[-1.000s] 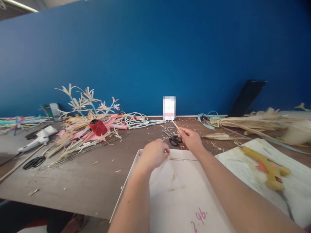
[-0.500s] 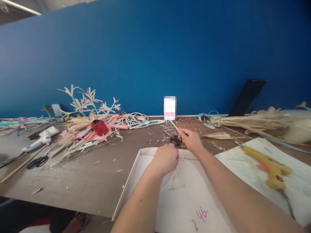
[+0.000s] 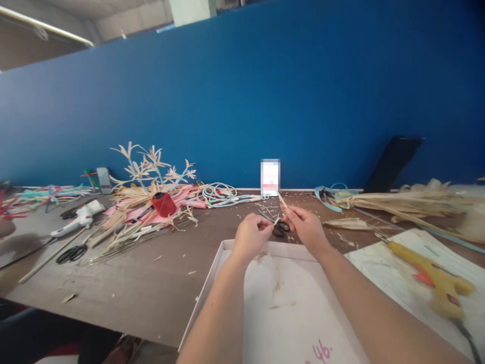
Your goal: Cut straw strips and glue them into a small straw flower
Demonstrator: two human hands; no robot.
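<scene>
My right hand [image 3: 307,228] pinches a thin, pale strip of dried husk [image 3: 282,200] that points up toward the phone. My left hand [image 3: 253,234] is closed in a pinch just left of it, above the box lid's far edge. What its fingertips hold, if anything, is too small to make out. Black-handled scissors [image 3: 281,228] lie on the table between and just beyond my hands, partly covered. Beneath my forearms rests a white box lid [image 3: 288,323] with a pink handwritten number and brownish smears.
A propped phone [image 3: 270,178] stands by the blue partition [image 3: 242,101]. Husk flowers [image 3: 151,164], a red thread spool [image 3: 164,204], a white glue gun [image 3: 79,220] and more scissors [image 3: 71,253] lie left. A yellow glue gun [image 3: 432,273] and dried husks [image 3: 409,199] lie right. Another person's hand [image 3: 5,227] shows far left.
My left hand has risen from over the box lid toward my right hand, its fingertips now showing. My right hand still holds the strip. The view has shifted slightly left and up.
</scene>
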